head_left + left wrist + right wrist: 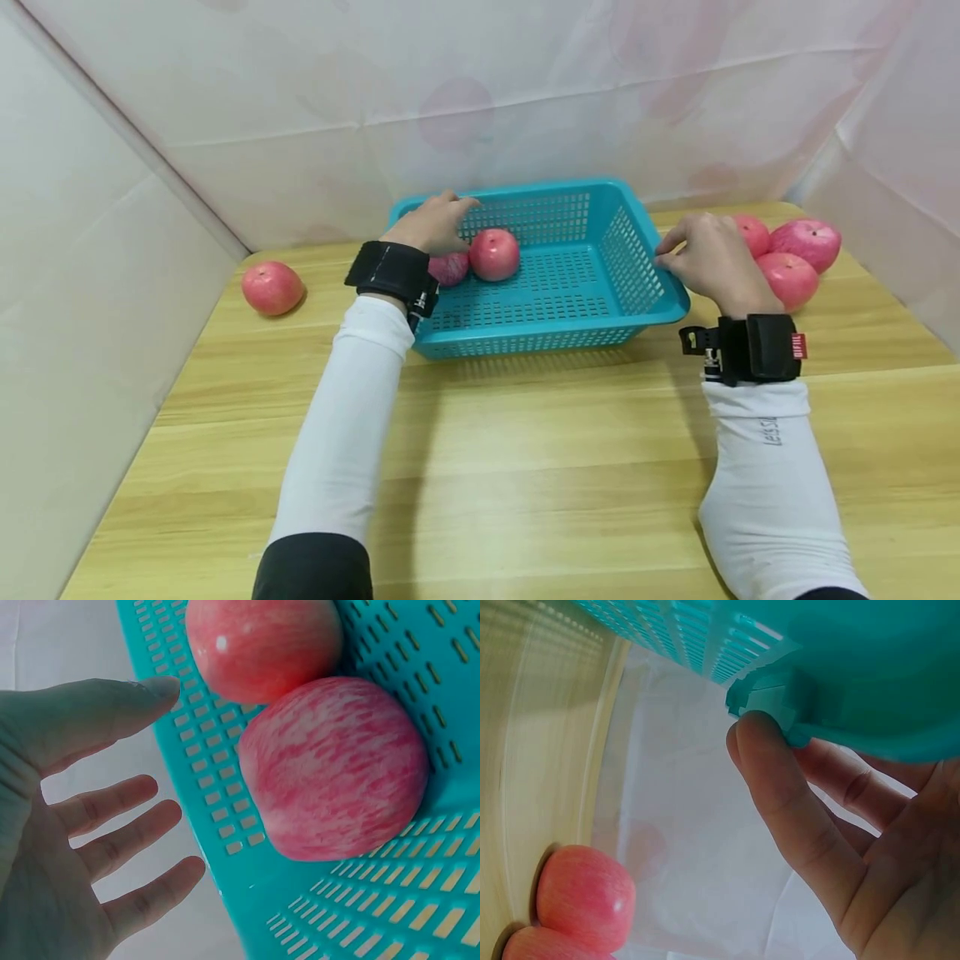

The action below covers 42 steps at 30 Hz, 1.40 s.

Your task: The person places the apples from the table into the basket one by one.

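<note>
A turquoise plastic basket [555,329] with slotted walls stands on the table between the two hands. Inside it, toward the left end, are two apples: a smooth red apple [495,255] and a streaked pink apple [335,769]. My left hand [435,223] is at the basket's left end. In the left wrist view its thumb lies over the rim while the other fingers spread apart outside the wall, gripping nothing. On the opposite end, my right hand [708,258] pinches the basket's right rim, with fingertips [761,731] at the lip.
A single apple [272,288] sits on the wooden table [510,467] left of the basket. Right of the basket, beside the right hand, are a streaked apple [806,243], a front apple [789,281] and a partly hidden apple [752,234]. Behind hangs a pale curtain [450,92].
</note>
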### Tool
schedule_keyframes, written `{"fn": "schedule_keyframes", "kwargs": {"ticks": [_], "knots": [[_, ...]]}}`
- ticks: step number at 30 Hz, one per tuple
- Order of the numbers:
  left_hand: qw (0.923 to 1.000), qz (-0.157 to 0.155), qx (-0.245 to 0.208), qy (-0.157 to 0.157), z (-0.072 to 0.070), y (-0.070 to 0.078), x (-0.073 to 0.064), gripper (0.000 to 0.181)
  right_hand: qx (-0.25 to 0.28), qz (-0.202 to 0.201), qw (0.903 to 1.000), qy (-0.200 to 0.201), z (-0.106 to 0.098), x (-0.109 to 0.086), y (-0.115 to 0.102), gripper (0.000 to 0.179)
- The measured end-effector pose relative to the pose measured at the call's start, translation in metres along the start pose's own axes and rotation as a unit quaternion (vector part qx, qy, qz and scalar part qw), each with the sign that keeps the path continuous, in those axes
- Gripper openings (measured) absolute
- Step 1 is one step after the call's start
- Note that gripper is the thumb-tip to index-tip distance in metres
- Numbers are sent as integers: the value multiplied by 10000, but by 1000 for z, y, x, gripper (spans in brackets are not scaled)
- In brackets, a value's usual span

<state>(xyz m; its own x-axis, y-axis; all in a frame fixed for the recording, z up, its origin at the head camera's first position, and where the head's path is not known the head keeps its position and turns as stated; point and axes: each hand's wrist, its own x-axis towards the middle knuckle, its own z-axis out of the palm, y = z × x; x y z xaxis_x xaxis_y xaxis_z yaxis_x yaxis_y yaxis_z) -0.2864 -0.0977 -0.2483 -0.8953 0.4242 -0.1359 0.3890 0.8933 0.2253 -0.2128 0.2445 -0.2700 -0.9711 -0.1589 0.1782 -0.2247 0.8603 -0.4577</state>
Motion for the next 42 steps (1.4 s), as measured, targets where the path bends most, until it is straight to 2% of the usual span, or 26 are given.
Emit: {"fn": "schedule_keyframes", "kwargs": {"ticks": [4,13,19,35,42], "knots": [[10000,-14,15,52,-2,-3,0,68,1,9,10000,20,0,-1,1,20],[9998,-94,-101,-144,-6,-17,-2,64,1,25,10000,57,-1,0,2,20],[9991,-367,-104,-194,-10,-27,-7,68,14,-11,9999,124,-1,0,1,19],[9990,-316,-189,-254,-16,-34,-17,68,-1,78,10000,39,-2,1,0,20],[9979,-411,-191,-456,-22,-37,-17,71,-8,78,9999,80,-2,1,0,20]]}}
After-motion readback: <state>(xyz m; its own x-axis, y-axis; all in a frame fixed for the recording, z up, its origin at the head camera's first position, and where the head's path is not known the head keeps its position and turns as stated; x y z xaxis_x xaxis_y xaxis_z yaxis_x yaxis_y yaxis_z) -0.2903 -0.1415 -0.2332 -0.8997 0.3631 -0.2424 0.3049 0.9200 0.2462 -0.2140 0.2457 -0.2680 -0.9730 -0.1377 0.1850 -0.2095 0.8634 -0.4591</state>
